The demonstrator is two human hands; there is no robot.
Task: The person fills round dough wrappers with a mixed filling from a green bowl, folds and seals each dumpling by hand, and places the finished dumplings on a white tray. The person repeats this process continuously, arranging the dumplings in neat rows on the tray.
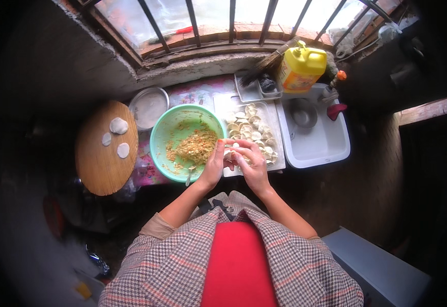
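Observation:
My left hand [215,163] and my right hand [253,165] meet in front of me, with a dumpling [229,154] pinched between their fingers and mostly covered by them. Just left of them is a green plastic bowl [158,157] of chopped filling [196,146], a metal spoon [190,176] leaning at its near rim. Beyond and partly under my right hand, folded dumplings [252,122] lie in rows on a pale tray [279,144]. On a round wooden board [106,169] at the left rest a stack of dough wrappers [118,126] and two single wrappers [123,150].
A round metal pan [149,107] with white powder stands behind the bowl. At the right, a white sink [315,149] holds a metal bowl [303,113]. Behind are a yellow jug [304,69], a straw brush [265,63], a plastic basket [248,92] and a barred window [232,23].

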